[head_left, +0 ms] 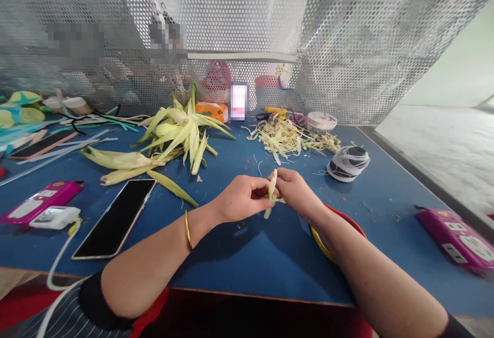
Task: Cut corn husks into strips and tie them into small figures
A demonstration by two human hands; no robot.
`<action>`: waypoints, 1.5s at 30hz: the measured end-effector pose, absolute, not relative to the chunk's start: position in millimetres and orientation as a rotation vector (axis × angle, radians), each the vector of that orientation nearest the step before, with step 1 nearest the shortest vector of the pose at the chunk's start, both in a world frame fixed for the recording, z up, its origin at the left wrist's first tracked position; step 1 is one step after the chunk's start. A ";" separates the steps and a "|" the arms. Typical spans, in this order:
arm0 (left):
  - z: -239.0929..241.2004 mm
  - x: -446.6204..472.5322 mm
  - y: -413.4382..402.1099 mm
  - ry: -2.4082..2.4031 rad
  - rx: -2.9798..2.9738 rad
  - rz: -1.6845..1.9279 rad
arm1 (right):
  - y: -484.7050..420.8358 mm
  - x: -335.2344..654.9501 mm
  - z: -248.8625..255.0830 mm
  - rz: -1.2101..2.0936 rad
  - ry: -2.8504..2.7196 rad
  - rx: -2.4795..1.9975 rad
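Note:
Both hands meet above the middle of the blue table. My left hand (247, 198) pinches a small pale strip of corn husk (272, 186) between thumb and fingers. My right hand (297, 190) is closed on the same strip from the other side; its fingertips are partly hidden. Beyond the left hand lies a heap of green-yellow corn husks (179, 132), with a loose husk leaf (173, 188) nearer me. Farther back, past the right hand, is a pile of shredded husk strips (283, 137). A spool of white thread (348, 163) stands to the right.
A black-screened phone (116, 219) and a magenta device (44, 201) lie left; another magenta device (459, 237) lies right. Under my right forearm is a red-and-yellow ring (322, 240). A perforated metal screen (239, 14) rises behind a roll of tape (321, 121) and an orange packet (212, 111).

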State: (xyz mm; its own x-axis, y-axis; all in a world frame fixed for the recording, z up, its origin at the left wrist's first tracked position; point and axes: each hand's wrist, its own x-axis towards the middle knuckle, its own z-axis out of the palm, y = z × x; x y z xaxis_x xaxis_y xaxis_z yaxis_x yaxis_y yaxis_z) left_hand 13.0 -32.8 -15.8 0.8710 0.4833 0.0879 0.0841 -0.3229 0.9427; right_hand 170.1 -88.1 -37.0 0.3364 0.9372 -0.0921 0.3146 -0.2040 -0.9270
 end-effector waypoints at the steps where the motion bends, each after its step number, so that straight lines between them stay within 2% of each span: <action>1: -16.0 12.7 -32.4 0.406 1.854 0.416 | -88.5 169.7 -36.6 0.972 -1.090 -1.695; 5: -15.6 11.3 -32.3 0.358 1.798 0.329 | -90.8 169.8 -33.4 1.214 -1.015 -1.577; 11: -10.7 10.7 -34.4 0.352 1.781 0.203 | -92.6 174.9 -29.7 1.395 -1.046 -1.373; 18: -7.9 10.9 -35.2 0.334 1.664 0.233 | -90.3 177.4 -34.0 1.517 -0.835 -1.229; 24: -6.3 10.0 -31.1 0.412 1.462 0.402 | -87.0 173.4 -44.1 1.351 -0.921 -1.321; 33: -8.3 10.4 -17.6 0.700 1.489 0.878 | -91.2 163.0 -40.2 1.138 -1.221 -1.459; 39: -14.7 8.2 -6.7 0.833 1.806 0.998 | -102.7 154.1 -28.5 0.677 -1.621 -1.584; 45: -16.9 7.8 -6.4 0.851 1.917 0.932 | -111.7 151.8 -17.7 0.233 -1.860 -1.546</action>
